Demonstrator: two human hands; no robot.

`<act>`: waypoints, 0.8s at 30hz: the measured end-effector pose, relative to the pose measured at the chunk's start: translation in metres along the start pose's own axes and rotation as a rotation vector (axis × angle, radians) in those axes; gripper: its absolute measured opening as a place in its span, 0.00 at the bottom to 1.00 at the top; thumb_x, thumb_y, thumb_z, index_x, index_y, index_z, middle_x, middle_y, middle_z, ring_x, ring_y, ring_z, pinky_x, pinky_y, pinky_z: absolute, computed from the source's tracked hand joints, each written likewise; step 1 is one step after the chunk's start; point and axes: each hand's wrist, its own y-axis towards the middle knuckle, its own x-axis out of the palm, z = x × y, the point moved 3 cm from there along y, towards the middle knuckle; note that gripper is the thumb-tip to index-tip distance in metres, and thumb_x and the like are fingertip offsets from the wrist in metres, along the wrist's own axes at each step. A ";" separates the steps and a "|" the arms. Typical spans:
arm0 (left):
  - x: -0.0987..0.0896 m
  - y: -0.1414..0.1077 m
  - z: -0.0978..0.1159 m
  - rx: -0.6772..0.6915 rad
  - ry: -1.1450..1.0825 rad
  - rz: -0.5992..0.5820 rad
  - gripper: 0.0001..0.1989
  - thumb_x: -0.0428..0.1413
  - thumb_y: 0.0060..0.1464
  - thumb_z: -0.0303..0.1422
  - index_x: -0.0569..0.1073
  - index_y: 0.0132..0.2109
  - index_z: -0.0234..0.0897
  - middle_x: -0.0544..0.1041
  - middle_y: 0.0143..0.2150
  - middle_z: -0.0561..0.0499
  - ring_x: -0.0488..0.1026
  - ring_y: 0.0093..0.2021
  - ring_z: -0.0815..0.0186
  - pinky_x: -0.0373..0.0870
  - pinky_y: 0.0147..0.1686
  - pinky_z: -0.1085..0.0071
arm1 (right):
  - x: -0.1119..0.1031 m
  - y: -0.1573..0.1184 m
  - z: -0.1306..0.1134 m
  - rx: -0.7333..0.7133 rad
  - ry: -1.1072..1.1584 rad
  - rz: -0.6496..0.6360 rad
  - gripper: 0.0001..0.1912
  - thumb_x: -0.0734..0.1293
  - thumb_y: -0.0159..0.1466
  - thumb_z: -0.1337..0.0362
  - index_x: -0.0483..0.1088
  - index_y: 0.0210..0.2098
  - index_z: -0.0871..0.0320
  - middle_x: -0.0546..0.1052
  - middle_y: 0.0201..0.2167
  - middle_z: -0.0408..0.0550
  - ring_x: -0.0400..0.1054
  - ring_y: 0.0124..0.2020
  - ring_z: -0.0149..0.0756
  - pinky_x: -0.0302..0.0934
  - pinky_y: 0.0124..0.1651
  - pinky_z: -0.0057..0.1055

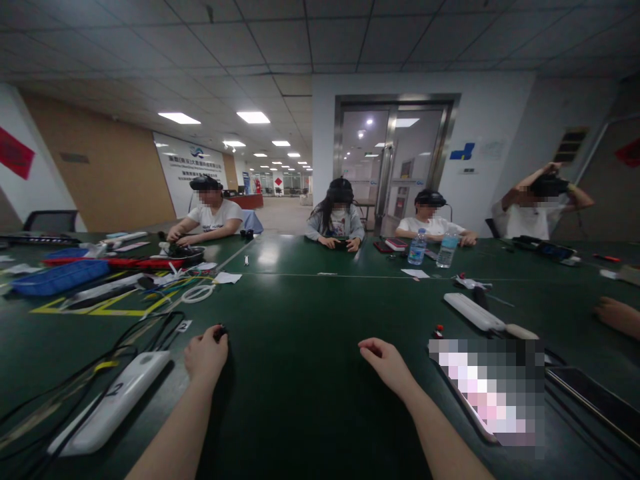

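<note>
My left hand rests low over the dark green table, its fingers closed on a small black object whose shape is mostly hidden. Across from it, my right hand hovers at or just above the tabletop with fingers curled together; whether anything is between them is too small to tell. A white power bank marked 2 lies left of my left forearm. Right of my right hand is a blurred-out phone-like device, with a small red and black item at its upper corner.
Several people with head gear sit across the table. Cables, a blue tray and tools lie at left. Two water bottles stand beyond my right hand. A white power bank and a dark phone lie at right, near another person's hand.
</note>
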 end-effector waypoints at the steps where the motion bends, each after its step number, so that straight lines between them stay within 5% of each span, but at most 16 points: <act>1: 0.000 0.000 0.000 -0.005 -0.007 -0.005 0.22 0.46 0.55 0.41 0.70 0.54 0.43 0.69 0.50 0.39 0.66 0.50 0.50 0.63 0.46 0.59 | 0.000 0.001 0.001 0.000 0.002 -0.004 0.13 0.62 0.60 0.62 0.71 0.43 0.56 0.75 0.41 0.47 0.69 0.44 0.38 0.61 0.48 0.35; 11: 0.000 0.000 0.000 -0.012 -0.037 -0.007 0.21 0.44 0.55 0.36 0.69 0.54 0.41 0.70 0.50 0.37 0.68 0.49 0.48 0.64 0.45 0.58 | 0.001 0.004 0.007 0.009 0.024 -0.017 0.12 0.62 0.61 0.61 0.71 0.43 0.55 0.75 0.42 0.46 0.68 0.45 0.38 0.61 0.49 0.36; 24: -0.001 0.001 0.000 0.026 -0.008 -0.057 0.22 0.44 0.56 0.42 0.69 0.55 0.44 0.71 0.49 0.39 0.68 0.50 0.48 0.65 0.44 0.58 | 0.000 -0.001 -0.001 0.013 0.028 -0.024 0.12 0.62 0.61 0.63 0.71 0.43 0.55 0.75 0.42 0.45 0.68 0.45 0.37 0.60 0.50 0.36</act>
